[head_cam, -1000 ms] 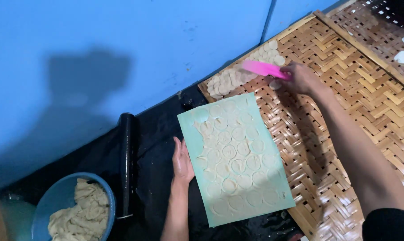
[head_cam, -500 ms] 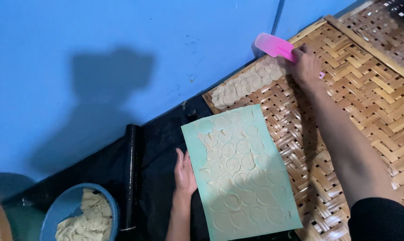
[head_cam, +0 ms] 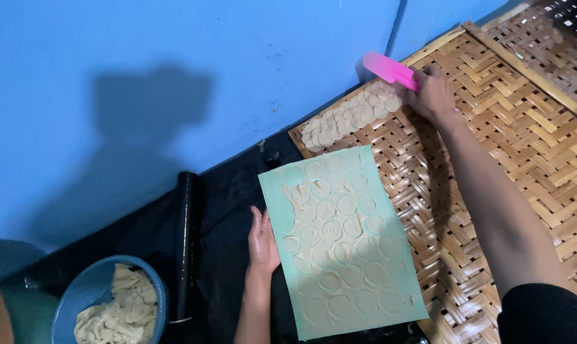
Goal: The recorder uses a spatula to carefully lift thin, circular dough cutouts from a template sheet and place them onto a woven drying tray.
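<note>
Scraper [head_cam: 388,69], flat pink plastic, pointing up-left over dough rounds [head_cam: 350,118], my right hand [head_cam: 432,95] gripping it, left hand [head_cam: 263,239] flat, steadying green board [head_cam: 342,239].

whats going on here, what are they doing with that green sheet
A person kneels over a pale green sheet covered with cut dough rounds. Their left hand rests flat against the sheet's left edge. Their right hand holds a pink scraper beside a row of dough discs laid on a woven bamboo tray. A black rolling pin and a blue bowl of dough sit to the left.
</note>
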